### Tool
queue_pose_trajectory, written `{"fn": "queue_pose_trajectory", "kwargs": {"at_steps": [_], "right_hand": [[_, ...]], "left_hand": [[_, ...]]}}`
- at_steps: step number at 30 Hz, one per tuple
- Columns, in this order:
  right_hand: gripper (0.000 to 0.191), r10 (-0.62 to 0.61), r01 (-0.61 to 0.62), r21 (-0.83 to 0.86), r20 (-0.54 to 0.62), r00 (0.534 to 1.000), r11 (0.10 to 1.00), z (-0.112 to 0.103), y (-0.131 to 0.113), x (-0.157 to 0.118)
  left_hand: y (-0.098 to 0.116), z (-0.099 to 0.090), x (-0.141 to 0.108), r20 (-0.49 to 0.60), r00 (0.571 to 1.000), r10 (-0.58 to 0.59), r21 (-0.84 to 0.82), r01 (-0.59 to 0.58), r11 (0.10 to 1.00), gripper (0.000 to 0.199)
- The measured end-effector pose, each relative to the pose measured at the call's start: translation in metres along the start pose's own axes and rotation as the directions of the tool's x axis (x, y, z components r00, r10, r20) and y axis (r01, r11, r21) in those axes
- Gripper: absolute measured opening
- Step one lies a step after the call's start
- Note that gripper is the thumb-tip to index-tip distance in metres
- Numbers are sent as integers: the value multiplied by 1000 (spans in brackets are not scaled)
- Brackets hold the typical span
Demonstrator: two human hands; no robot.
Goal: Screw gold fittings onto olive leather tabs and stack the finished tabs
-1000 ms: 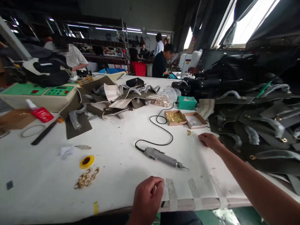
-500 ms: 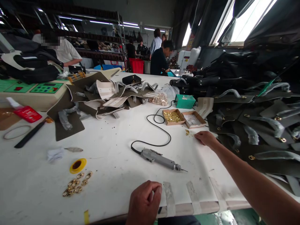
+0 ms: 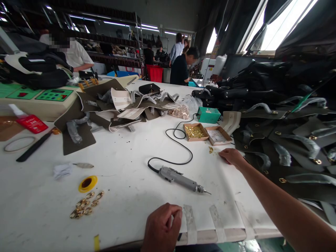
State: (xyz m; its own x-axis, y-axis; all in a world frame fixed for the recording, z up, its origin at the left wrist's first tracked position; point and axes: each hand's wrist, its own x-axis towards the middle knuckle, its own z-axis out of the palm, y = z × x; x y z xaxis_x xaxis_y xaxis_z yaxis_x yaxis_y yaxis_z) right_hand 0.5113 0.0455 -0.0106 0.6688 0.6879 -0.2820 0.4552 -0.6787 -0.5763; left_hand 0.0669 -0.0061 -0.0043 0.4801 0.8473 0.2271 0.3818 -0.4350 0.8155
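- Oval, glossy gold links [image 3: 83,203] lay left on the white table [image 3: 126,199].
- The left hand [image 3: 164,224] curled at the near edge, its contents unclear.
- Beyond it, a smooth gray power screwdriver [image 3: 181,179] slanted far-left to near-right.
- Tiny gold pieces [image 3: 211,149] sat just left of the right hand [image 3: 230,156], the nearer one, bent downward, any grip hidden.
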Motion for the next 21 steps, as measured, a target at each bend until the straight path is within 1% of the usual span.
{"fn": "queue_pose_trajectory", "kwargs": {"at_steps": [5,7,10,13,16,21], "right_hand": [[21,-18,18,-28,1,1000,999,-3,-2,-4],[23,-31,31,-75,-7,999,997,-5,-4,-5],[29,-81,71,-191,-42,996,979,-5,-6,-9],[30,-145,106,-326,-96,985,939,-3,-8,-16],[31,-190,115,-442,-130,973,890,-1,-9,-25],[34,-247,150,-551,-106,963,821,-3,-13,-34]], "left_hand": [[0,-1,0,26,1000,-9,3,9,1000,27],[0,-1,0,22,1000,-6,5,6,1000,28],[0,0,1,1,1000,9,8,-9,1000,27],[1,0,1,-13,1000,16,-2,-16,1000,26],[2,0,1,-7,1000,17,-7,-17,1000,26],[1,1,1,-10,1000,14,9,-13,1000,26]]}}
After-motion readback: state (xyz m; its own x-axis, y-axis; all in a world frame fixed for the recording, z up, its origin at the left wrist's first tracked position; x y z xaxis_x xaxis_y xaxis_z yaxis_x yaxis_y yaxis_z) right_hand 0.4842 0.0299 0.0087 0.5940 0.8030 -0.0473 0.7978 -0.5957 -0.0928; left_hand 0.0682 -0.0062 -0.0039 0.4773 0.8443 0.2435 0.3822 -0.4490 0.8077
